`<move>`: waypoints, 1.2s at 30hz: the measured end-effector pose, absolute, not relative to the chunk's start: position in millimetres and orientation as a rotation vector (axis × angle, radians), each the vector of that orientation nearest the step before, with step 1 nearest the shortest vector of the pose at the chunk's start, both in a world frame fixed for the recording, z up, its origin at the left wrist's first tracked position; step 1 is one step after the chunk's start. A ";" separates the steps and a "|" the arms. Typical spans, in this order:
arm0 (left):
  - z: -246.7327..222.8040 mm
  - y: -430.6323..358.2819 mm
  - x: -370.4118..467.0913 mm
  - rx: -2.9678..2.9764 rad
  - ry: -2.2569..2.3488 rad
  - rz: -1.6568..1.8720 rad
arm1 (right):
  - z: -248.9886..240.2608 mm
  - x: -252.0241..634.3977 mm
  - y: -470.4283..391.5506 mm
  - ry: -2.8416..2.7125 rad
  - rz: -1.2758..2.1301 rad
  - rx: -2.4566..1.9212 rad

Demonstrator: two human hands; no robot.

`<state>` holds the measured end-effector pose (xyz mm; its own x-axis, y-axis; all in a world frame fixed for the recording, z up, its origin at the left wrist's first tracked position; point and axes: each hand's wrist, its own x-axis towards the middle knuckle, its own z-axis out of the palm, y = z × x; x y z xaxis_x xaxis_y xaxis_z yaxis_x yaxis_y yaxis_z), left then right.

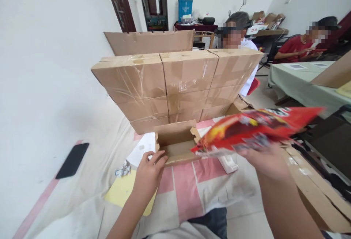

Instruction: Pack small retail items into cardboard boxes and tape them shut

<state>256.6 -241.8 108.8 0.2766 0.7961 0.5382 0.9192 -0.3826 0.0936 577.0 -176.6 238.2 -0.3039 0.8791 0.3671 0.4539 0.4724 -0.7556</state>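
My right hand [264, 160] grips the lower edge of a red snack bag [246, 129] with yellow and dark printing, raised above the right side of the table. The bag is smeared by motion and its label cannot be read. A small open cardboard box [178, 149] sits below and left of the bag, its inside bare and its back flap standing up. With bent fingers, my left hand [152, 164] holds that box at its near left corner; the thumb is partly hidden.
Stacked, taped cardboard boxes [183, 82] form a wall behind the small box. Left lies a black phone [72, 160]; yellow paper [122, 191] is near my left wrist. A white object [229, 164] lies right of the box. Two people sit beyond, by a green-covered table [290, 76].
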 end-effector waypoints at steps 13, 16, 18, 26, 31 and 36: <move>95.1 -270.0 296.6 -2.291 -1.843 -1.284 | 164.8 471.4 -144.4 -3.279 0.550 -1.134; 97.8 -270.9 294.4 -2.327 -1.827 -1.304 | 166.8 479.7 -138.5 -3.226 0.677 -1.123; 101.1 -271.6 290.7 -2.396 -1.765 -1.292 | 177.0 498.2 -136.1 -3.067 0.683 -1.115; 104.7 -265.3 278.0 -2.554 -1.472 -1.210 | 167.0 581.2 -150.2 -2.799 0.358 -1.150; 103.9 -254.5 274.5 -2.621 -1.386 -1.097 | 144.1 573.0 -163.1 -2.800 0.117 -1.409; 112.0 -249.5 274.1 -2.699 -1.276 -1.033 | 149.3 552.9 -169.0 -2.521 -0.065 -2.067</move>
